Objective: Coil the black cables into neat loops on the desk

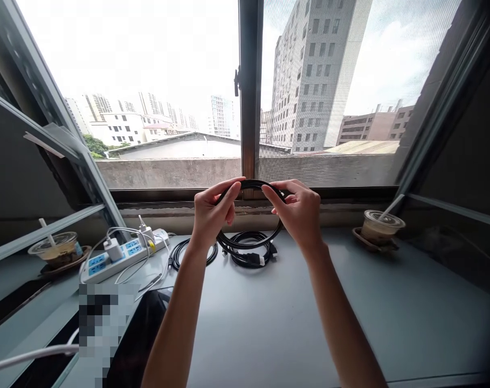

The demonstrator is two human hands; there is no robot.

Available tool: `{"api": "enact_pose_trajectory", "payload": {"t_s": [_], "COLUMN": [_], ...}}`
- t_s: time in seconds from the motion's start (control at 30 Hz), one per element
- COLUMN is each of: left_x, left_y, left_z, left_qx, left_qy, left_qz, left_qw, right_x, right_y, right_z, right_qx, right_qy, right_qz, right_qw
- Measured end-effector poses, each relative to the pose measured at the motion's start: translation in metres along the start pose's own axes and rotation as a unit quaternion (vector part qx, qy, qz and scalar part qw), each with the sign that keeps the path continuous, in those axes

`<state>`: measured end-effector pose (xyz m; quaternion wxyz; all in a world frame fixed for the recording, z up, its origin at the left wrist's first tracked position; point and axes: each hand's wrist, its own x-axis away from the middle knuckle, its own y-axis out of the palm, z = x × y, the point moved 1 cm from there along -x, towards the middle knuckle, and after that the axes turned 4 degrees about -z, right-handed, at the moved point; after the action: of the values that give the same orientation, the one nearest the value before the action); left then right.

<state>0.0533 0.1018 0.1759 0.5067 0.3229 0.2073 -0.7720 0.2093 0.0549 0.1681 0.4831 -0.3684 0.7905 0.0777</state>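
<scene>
A coiled black cable (250,245) is held up in front of the window by both hands, its loop hanging down between them. My left hand (212,207) pinches the upper left of the coil between thumb and fingers. On the upper right, my right hand (299,207) grips the same coil, its thumb lying along the strands. Below and behind it, a second black cable coil with plugs (253,260) lies on the grey table (253,323). Left of that rests a thinner black cable coil (212,254). The held cable's ends are hard to make out.
A white power strip (127,253) with plugged-in chargers and white cords stands at the left. Lidded drink cups sit on small trays at the far left (59,249) and far right (380,226). Metal frames flank the window, and a dark object (135,334) lies beside my left forearm.
</scene>
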Motion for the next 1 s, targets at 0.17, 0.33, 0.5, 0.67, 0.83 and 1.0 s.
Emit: {"api": "enact_pose_trajectory", "payload": {"t_s": [0.17, 0.33, 0.5, 0.67, 0.83, 1.0], "left_x": [0.000, 0.001, 0.002, 0.004, 0.002, -0.001], "left_y": [-0.003, -0.005, -0.007, -0.016, -0.019, -0.015], "left_z": [0.004, 0.006, 0.009, 0.016, 0.014, 0.005], "left_qx": [0.006, 0.023, 0.010, 0.006, -0.010, 0.019], "left_qy": [0.004, 0.011, -0.015, -0.068, -0.058, -0.045], "left_qz": [0.057, 0.039, 0.013, -0.061, -0.057, -0.059], "left_qw": [0.998, 0.999, 1.000, 0.996, 0.997, 0.997], "right_x": [0.001, 0.004, 0.004, 0.004, 0.002, 0.004], "right_y": [-0.008, -0.012, -0.015, -0.017, -0.011, -0.003], "right_z": [-0.013, -0.020, -0.019, -0.019, -0.015, -0.018], "right_qx": [0.075, 0.095, 0.077, -0.027, -0.139, -0.339], "right_qy": [0.018, 0.003, 0.004, 0.029, 0.067, 0.154], "right_qz": [0.041, 0.045, 0.016, -0.041, -0.112, -0.249], "right_qw": [0.996, 0.994, 0.997, 0.998, 0.982, 0.894]}}
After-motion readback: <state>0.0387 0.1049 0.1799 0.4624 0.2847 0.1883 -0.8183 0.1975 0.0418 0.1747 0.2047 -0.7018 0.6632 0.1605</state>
